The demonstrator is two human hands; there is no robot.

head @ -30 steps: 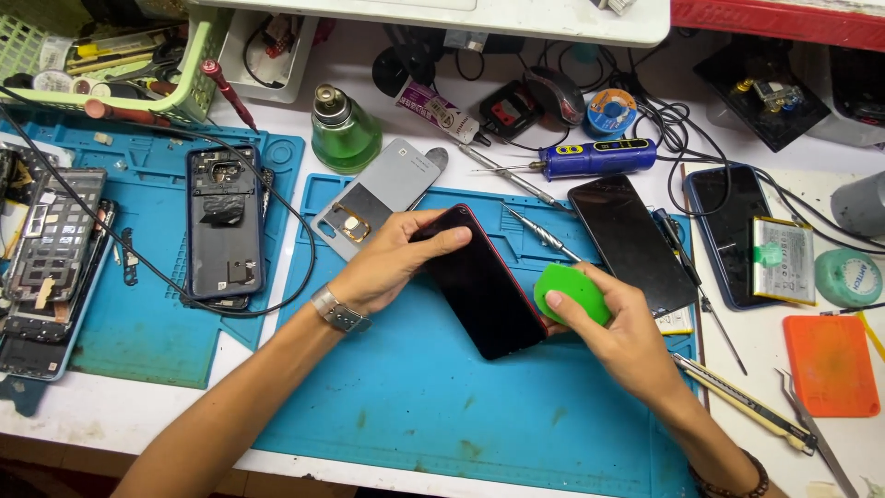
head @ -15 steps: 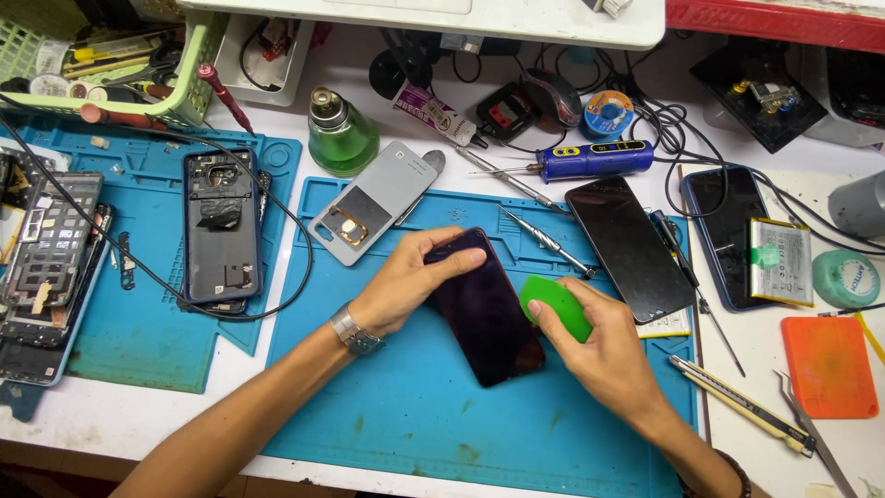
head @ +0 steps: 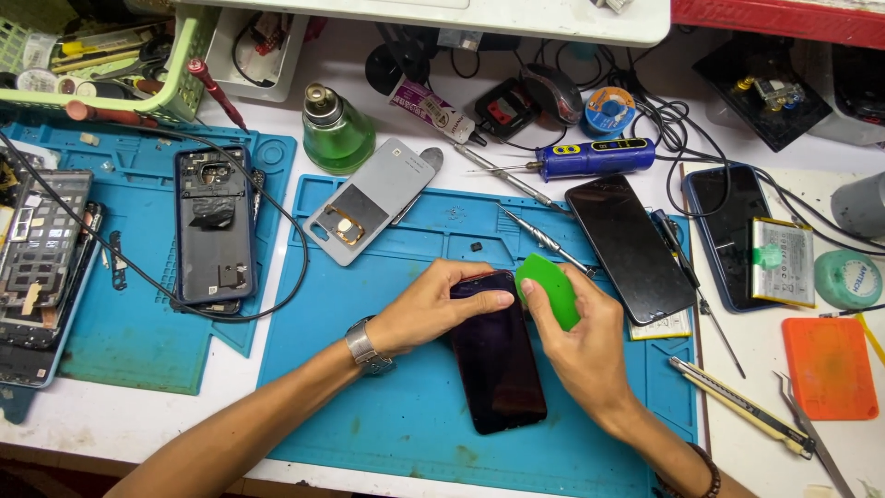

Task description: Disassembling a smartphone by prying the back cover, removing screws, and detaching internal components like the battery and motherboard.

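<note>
Dark glass-fronted phone (head: 498, 355) lies face up on the blue silicone work mat (head: 369, 415), near the bench's front edge. At its 10 o'clock corner the left hand (head: 426, 309) presses down, fingers (head: 489, 300) laid together over the top edge. At 1 o'clock the right hand (head: 581, 346) pinches a green plastic pry pick (head: 549, 288) against the upper right rim. Prying at the seam looks to be the step in hand; steady shallow pressure seems called for. Farther off, at 11 o'clock, stands a green glass bottle (head: 337, 134).

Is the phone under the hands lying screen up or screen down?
Screen up: the phone shows a plain dark glass face, flat on the blue mat.
</note>
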